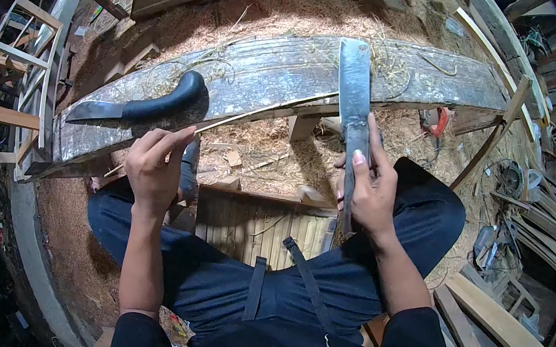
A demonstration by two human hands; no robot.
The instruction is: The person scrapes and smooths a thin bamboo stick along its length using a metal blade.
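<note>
My left hand (pixel 154 162) pinches one end of a thin, pale strip (pixel 265 111), possibly bamboo or wood. The strip slants up to the right along the near edge of a worn wooden bench (pixel 263 64) and reaches the side of a cleaver blade. My right hand (pixel 370 188) is wrapped round the handle of this cleaver (pixel 354 79), which points away from me, its broad blade over the bench. Whether the blade's edge touches the strip is hard to see. A knife with a curved black handle (pixel 165 101) lies on the bench beyond my left hand.
Fibre shavings lie on the bench and cover the floor (pixel 277 14). Between my legs is a slatted bamboo surface (pixel 260 230). A red tool (pixel 436 121) sits under the bench's right side. Planks (pixel 495 325) are stacked at right, and a wooden frame (pixel 18 83) stands at left.
</note>
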